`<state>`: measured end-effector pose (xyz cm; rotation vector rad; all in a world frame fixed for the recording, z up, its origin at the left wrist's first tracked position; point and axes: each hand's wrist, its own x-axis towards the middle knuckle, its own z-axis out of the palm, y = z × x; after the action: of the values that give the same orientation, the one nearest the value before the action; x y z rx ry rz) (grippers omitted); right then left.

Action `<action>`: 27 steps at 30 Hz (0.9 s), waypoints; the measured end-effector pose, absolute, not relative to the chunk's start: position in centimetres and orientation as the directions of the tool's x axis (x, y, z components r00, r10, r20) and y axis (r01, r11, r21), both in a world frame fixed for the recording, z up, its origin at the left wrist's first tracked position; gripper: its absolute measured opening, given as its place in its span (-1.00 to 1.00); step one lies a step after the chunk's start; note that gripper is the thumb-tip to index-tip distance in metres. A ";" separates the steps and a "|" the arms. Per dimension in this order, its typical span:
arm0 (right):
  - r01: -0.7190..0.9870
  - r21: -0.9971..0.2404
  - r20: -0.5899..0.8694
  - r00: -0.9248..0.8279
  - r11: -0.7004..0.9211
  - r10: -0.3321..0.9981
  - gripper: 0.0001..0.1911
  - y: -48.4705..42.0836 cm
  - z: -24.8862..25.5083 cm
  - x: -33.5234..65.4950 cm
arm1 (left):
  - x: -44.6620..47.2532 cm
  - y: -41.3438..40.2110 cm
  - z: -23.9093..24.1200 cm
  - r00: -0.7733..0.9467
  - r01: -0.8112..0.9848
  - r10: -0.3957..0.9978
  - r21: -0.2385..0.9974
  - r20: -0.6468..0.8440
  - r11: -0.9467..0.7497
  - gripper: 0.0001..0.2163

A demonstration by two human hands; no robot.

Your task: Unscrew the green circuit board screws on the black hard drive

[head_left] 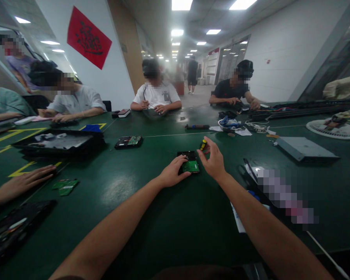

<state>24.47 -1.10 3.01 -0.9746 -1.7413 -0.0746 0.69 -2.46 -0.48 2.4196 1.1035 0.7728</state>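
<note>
A hard drive (pixel 192 167) with a green circuit board in a black case lies on the green table in front of me. My left hand (pixel 172 172) grips its left side, fingers over the top and thumb along the near edge. Just right of the drive, my right hand (pixel 214 160) is raised and pinches a short yellow-and-black screwdriver (pixel 203 145) between thumb and fingers. The screwdriver's shaft and tip cannot be made out. A second hard drive (pixel 128 142) lies farther off to the left, its board facing up.
At left are a black tray (pixel 61 142), loose green circuit boards (pixel 65 186) and a co-worker's hand (pixel 29 182). A grey metal box (pixel 306 148) and a bowl with blue items (pixel 230 123) stand at right. A black-handled tool (pixel 196 126) lies ahead. Several people sit opposite.
</note>
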 end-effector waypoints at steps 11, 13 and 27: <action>0.612 -0.392 0.810 -0.125 0.687 0.573 -0.37 -1.7 3.8 24.4 | 0.7 -2.6 -0.3 0.536 0.572 0.777 0.535 0.329 -0.621 -0.41; 0.615 -0.384 0.808 -0.137 0.689 0.573 -0.38 -1.8 3.9 24.4 | 0.8 -2.6 -0.3 0.535 0.574 0.780 0.537 0.326 -0.618 -0.41; 0.618 -0.380 0.817 -0.124 0.688 0.563 -0.38 -1.5 3.6 24.4 | 0.8 -2.6 -0.3 0.543 0.572 0.772 0.527 0.331 -0.628 -0.41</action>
<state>24.42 -1.48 3.61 -0.9402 -1.7875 -0.0619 0.79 -2.62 -0.28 2.4266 1.1041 0.7770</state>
